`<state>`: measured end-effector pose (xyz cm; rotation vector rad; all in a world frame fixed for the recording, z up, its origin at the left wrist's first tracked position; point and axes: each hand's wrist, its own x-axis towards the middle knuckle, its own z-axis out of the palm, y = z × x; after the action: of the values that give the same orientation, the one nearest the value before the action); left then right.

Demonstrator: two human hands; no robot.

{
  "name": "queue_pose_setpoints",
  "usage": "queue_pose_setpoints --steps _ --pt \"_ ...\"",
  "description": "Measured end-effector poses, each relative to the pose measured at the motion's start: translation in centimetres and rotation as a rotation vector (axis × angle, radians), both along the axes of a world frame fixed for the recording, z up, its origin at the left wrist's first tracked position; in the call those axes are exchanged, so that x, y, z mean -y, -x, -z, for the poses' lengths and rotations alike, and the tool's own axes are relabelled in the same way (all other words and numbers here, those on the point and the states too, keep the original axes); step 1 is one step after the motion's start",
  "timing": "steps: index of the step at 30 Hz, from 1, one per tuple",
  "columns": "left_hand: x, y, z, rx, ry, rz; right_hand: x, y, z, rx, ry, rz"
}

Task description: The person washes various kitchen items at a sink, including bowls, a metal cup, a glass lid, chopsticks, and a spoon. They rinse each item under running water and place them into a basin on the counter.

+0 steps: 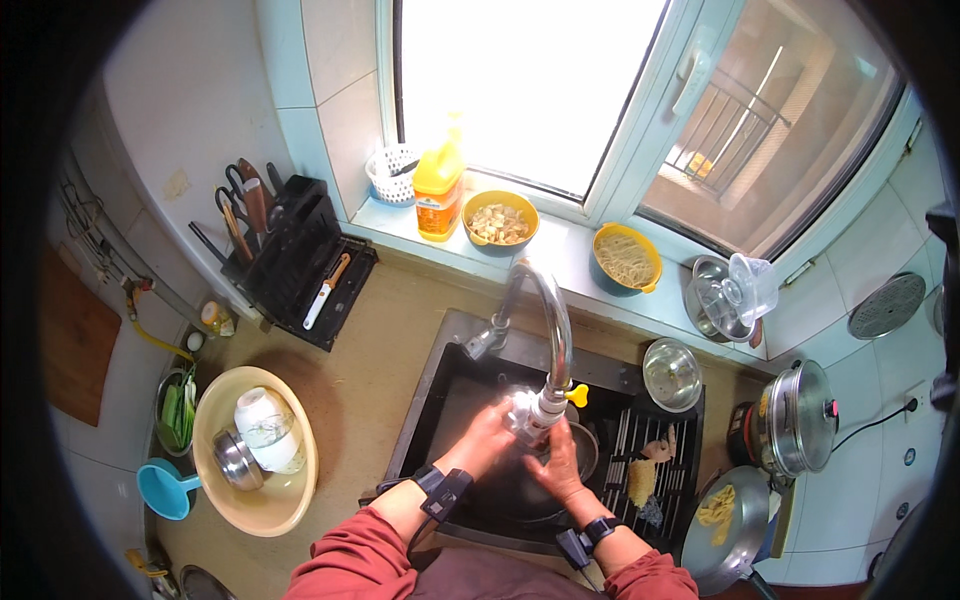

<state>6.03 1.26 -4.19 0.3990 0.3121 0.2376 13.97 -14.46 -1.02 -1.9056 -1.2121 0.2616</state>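
Observation:
Both my hands are over the dark sink [435, 405], right below the chrome gooseneck tap [559, 330]. My left hand [484, 439] is raised beside the tap's spray head [544, 409], its fingers by a bright, shiny patch; glare hides whether it grips anything. On the other side of the spray head, my right hand [559, 465] has its thumb and fingers apart, with nothing visible in it. Under and behind the right hand, a round metal vessel [589, 450] stands in the sink, partly covered. A yellow lever [577, 395] sticks out from the spray head.
Right of the sink basin, a drain rack [619, 442] bears a yellow sponge [642, 480] and a glass bowl [673, 375]. A frying pan [727, 517] and lidded pot [802, 420] stand farther right. At left are a beige basin [300, 487] with bowls and a black knife rack [285, 247].

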Motion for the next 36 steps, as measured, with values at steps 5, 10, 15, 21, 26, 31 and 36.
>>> queue_pose_setpoints --steps 5,10,15,21,26,31,36 --pt "2.3 0.0 -1.3 -0.163 -0.021 -0.013 -2.9 0.4 0.7 0.208 0.068 0.046" --pt "3.1 2.1 -2.8 -0.056 -0.298 0.249 -5.0 -3.2 1.2 -0.337 0.321 0.138" --pt "2.9 3.8 -4.8 -0.047 -0.723 0.451 -5.1 -6.4 1.2 -1.268 0.203 0.015" --pt "1.3 4.6 -5.0 -0.105 -1.246 0.642 -2.9 -5.2 1.3 -1.836 0.041 0.003" --pt "-1.4 5.5 -2.5 -0.369 -1.417 0.479 -1.5 -3.2 0.8 -1.812 0.240 0.027" --pt "-3.7 5.6 -2.2 -0.055 -2.287 0.427 -2.0 -0.5 0.4 -1.482 0.116 0.188" --pt "-2.7 6.7 -3.4 -0.279 -1.977 -0.126 -3.4 -0.5 1.0 -1.398 -0.014 0.306"
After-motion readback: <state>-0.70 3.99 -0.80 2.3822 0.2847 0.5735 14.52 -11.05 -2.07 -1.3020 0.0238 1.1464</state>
